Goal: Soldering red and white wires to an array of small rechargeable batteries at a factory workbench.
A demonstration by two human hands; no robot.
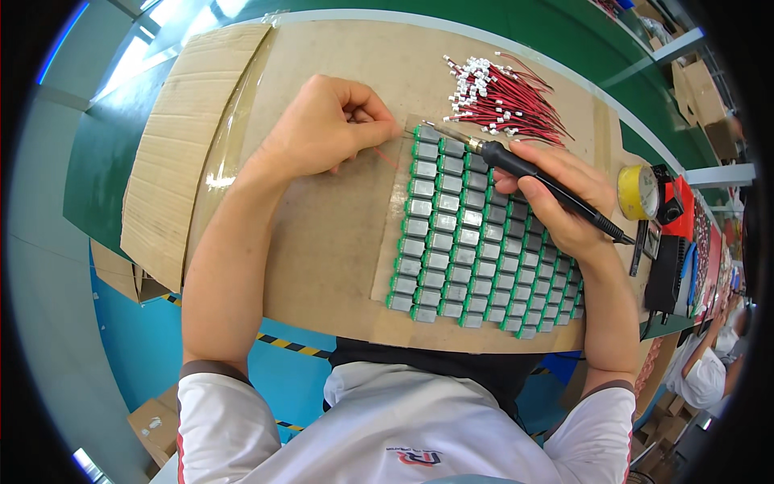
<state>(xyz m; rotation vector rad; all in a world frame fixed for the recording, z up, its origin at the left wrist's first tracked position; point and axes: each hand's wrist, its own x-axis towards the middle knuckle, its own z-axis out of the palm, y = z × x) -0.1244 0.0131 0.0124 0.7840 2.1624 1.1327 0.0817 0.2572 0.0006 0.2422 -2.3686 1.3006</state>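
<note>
My left hand point(326, 129) is closed in a pinch at the far left corner of the battery rows, on a thin red wire point(386, 156). Part of the wire trails below the fingers, and its other end is hidden. My right hand point(568, 194) grips a black soldering iron point(524, 167) like a pen. The iron's metal tip points left, just over the far-left cell beside my left fingertips; whether it touches cannot be made out. Small grey battery cells point(442, 220) with green circuit strips lie in slanted rows on a board under my right forearm.
A heap of red and black wire leads point(516, 101) with white connectors lies beyond the cells. To the right are a roll of yellow tape point(638, 193) and a black box point(666, 274). A cardboard flap point(189, 137) rises at the left. Other people sit at far right.
</note>
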